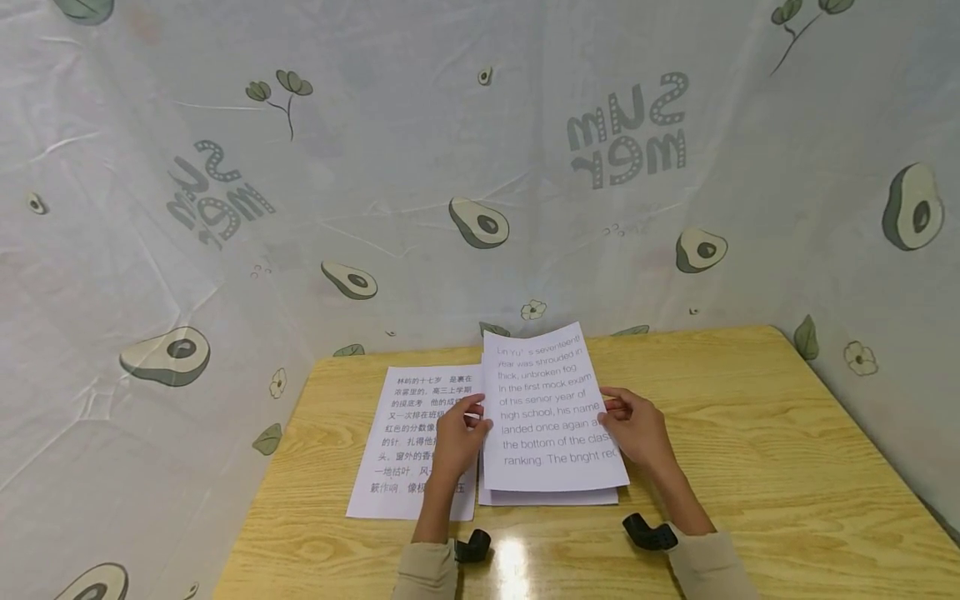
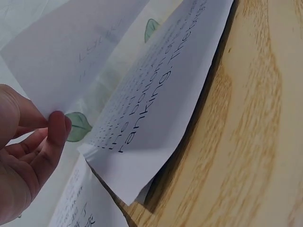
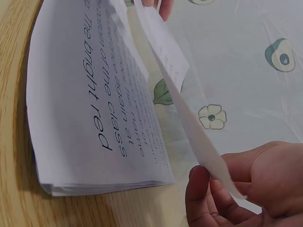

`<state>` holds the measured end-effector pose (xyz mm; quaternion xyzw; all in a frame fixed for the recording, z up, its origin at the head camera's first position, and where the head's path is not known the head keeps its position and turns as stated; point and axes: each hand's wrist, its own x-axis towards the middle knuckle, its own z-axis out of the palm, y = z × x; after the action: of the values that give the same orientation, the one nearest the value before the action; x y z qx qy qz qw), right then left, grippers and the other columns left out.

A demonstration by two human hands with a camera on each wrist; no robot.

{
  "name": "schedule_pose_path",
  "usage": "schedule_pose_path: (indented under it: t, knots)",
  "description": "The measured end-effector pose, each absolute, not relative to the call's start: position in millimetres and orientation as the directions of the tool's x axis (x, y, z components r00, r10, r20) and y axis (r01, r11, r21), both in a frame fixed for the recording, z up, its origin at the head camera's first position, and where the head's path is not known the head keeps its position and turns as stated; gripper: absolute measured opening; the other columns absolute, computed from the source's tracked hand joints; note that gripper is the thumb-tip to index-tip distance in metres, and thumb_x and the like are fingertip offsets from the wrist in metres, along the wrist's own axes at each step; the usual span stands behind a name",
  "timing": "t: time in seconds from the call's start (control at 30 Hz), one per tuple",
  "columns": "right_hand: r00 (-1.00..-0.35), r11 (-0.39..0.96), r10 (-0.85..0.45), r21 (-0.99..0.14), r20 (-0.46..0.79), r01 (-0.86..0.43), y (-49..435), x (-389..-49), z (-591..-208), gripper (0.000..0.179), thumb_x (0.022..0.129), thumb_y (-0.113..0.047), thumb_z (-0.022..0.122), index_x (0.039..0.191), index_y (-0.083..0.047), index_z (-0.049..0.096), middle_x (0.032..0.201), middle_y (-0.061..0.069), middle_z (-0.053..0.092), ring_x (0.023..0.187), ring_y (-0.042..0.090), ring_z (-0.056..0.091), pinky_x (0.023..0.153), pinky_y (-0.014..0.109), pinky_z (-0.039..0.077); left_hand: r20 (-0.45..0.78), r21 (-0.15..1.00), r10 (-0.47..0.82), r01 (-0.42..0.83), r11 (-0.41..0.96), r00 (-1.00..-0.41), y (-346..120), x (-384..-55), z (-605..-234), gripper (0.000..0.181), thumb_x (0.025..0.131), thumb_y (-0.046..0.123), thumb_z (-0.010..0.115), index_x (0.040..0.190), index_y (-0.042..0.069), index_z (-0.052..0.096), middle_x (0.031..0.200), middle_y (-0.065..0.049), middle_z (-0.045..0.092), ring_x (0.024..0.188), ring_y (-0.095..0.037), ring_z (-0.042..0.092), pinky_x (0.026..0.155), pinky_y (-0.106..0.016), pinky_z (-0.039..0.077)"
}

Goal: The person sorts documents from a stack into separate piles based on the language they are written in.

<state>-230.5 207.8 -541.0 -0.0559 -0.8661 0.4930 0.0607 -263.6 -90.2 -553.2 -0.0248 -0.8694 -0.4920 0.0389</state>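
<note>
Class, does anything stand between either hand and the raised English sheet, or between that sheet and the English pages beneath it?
Nothing visible does. The left hand and right hand pinch the raised sheet by opposite edges, and the wrist views show open space above the English pages.

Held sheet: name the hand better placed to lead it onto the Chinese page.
Likely the left hand: it pinches the sheet near the Chinese page; the right hand is farther off.
</note>
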Motion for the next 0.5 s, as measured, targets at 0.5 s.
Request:
schedule_pose_path:
  t: [0.5]
  knots:
    - [-0.991, 0.481, 0.134, -0.876, 0.031, 0.038, 232, -225, -542, 0.049, 0.099, -0.004, 0.071, 0.147, 0.005, 0.06, 0.123, 0.029, 0.068, 0.107, 0.034, 0.071, 0.077, 0.011, 0.05, 0.076, 0.894, -0.01, 0.064, 0.444, -0.997, -68, -260, -555, 0.047, 0.091, 0.002, 0.08, 0.138, 0.008, 0.071, 0.112, -0.007, 0.074, 0.089, -0.013, 0.068, 0.07, -0.022, 0.058]
